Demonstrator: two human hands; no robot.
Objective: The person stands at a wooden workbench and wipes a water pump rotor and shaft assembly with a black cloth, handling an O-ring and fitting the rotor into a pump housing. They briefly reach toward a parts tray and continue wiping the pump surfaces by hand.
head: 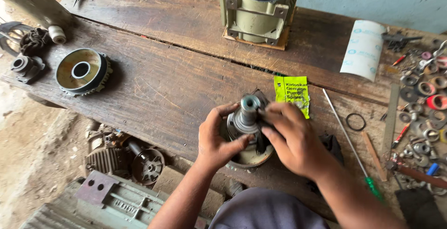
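The rotor assembly (248, 125), shaft end up, stands at the near edge of the table (163, 80), centre; left hand (216, 138) wraps its grip around the housing, thumb across the front; right hand (291, 136) pinches the collar with its fingertips. Judged sound practice: keep the shaft upright, steady the base; a yellow packet (292, 91) lies just beyond; a green-handled screwdriver (351, 147) lies right.

I count two hands, left (215, 140) and right (292, 138), one rotor shaft (248, 112), one stator housing (257, 10), one end cover (83, 71), one green-handled screwdriver (351, 147), one yellow packet (292, 93).
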